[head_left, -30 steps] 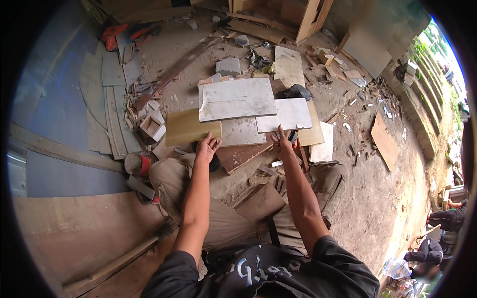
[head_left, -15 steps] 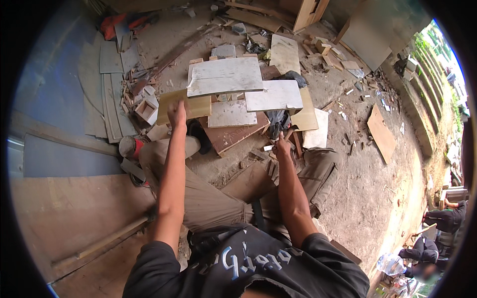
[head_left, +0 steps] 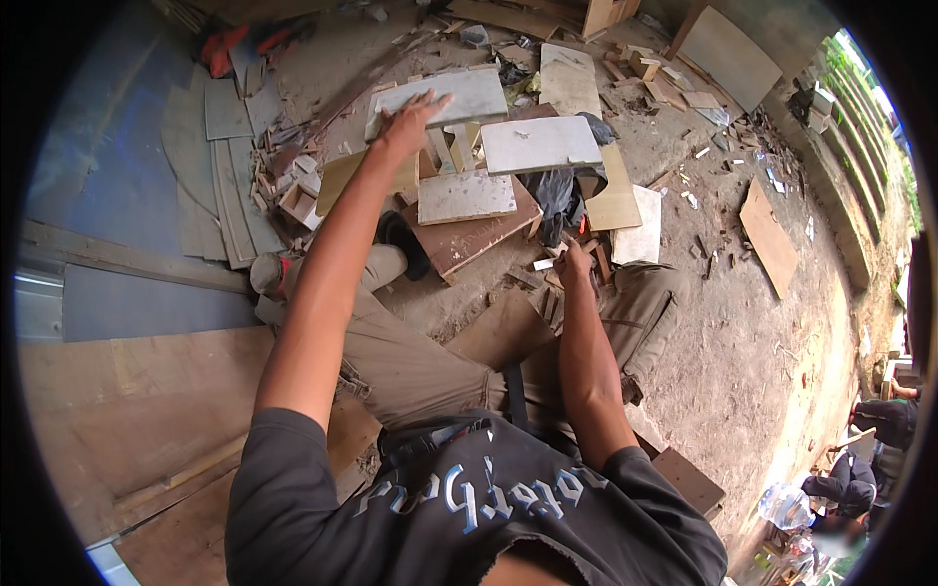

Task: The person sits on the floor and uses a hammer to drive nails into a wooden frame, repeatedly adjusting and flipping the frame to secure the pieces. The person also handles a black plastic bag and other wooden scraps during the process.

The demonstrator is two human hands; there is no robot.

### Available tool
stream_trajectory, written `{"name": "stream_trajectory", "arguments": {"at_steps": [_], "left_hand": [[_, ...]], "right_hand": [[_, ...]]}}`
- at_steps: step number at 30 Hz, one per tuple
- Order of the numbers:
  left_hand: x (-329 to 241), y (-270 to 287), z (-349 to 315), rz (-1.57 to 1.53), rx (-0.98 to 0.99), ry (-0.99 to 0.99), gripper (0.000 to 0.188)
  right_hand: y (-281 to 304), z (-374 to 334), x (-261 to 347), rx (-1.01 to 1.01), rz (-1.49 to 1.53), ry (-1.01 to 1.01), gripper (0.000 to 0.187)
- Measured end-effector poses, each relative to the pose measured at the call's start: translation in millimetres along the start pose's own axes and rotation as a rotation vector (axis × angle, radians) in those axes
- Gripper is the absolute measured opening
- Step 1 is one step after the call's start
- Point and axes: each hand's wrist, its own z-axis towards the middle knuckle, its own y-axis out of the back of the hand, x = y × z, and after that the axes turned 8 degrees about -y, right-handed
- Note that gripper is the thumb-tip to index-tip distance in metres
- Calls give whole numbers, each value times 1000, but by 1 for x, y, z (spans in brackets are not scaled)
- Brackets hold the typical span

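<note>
My left hand [head_left: 408, 122] reaches forward with its fingers spread over a long white board [head_left: 464, 96], seemingly resting on its near edge. That board lies across wooden pieces at the back of the stack. My right hand [head_left: 575, 264] is closed in a fist near my right knee, beside a black plastic bag [head_left: 557, 200]; what it grips is too small to make out. Between the hands lie a second white board [head_left: 542, 145], a smaller speckled white board [head_left: 467, 198] and a reddish-brown board [head_left: 469, 242] beneath it. A yellowish board [head_left: 342, 184] sits under my left forearm.
Scrap wood and a small open box [head_left: 300, 203] lie to the left, by stacked grey panels [head_left: 227, 107]. A brown board [head_left: 767, 237] lies on the dirt floor at right. A leaning panel [head_left: 728, 59] stands at back right. Other people [head_left: 842, 485] sit at the lower right.
My left hand has moved from the yellowish board forward and right onto the long white board, which now sits farther back. Wooden pieces beneath it show more. My right hand stays closed by the bag.
</note>
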Motion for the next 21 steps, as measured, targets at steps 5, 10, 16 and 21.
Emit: {"name": "stream_trajectory", "arguments": {"at_steps": [5, 10, 16, 21], "left_hand": [[82, -2, 14, -165, -181, -8, 91], [76, -11, 35, -222, -247, -35, 84], [80, -12, 27, -93, -247, -20, 77], [95, 4, 14, 165, -350, -160, 55]], "right_hand": [[-24, -46, -6, 58, 2, -42, 42], [-13, -52, 10, -3, -234, 119, 50], [-41, -92, 13, 173, -339, 122, 52], [-99, -102, 4, 299, -401, 296, 51]]}}
